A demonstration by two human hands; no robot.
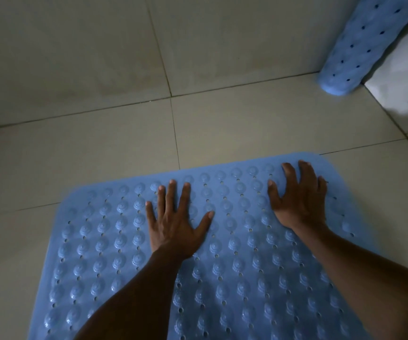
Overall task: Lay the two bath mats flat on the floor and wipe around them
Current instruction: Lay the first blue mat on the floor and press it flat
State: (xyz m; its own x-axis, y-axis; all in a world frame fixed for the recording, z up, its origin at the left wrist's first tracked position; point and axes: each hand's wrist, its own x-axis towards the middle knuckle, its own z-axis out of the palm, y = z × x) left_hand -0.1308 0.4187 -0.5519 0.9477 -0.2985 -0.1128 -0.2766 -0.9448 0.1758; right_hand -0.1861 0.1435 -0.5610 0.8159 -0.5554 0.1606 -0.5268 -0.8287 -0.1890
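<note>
A blue bath mat (114, 241) with rows of raised bumps and small holes lies spread flat on the tiled floor (99, 148), filling the lower part of the view. My left hand (176, 224) presses on it near the middle of its far edge, fingers straight and spread. My right hand (298, 200) presses flat near the mat's far right corner, fingers also spread. A second blue bath mat (360, 42), rolled or folded into a long shape, stands leaning in the top right corner against the wall.
Pale tiled walls (75, 50) meet the floor just beyond the flat mat. A white ledge or wall base (399, 92) runs along the right side beside the leaning mat. Bare floor shows left of and beyond the flat mat.
</note>
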